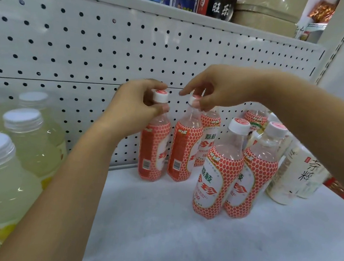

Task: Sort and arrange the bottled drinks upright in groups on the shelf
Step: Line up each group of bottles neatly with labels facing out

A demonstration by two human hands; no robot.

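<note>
Several red-and-white lychee drink bottles stand upright on the white shelf [165, 233]. My left hand [135, 106] grips the neck of one red bottle [153, 149] near the pegboard. My right hand [217, 88] pinches the cap of the red bottle beside it [183, 151]. Both bottles stand close together at the back. Two more red bottles [217, 179] [254, 177] stand in front to the right, and others stand behind them. Pale yellow bottles with white lids [25, 134] fill the left side.
Cream-labelled bottles [298, 174] stand at the far right by the shelf's upright. The white pegboard [112, 47] closes the back. Boxes and packs sit on the shelf above [216, 4]. White shelf surface lies in front of the red bottles.
</note>
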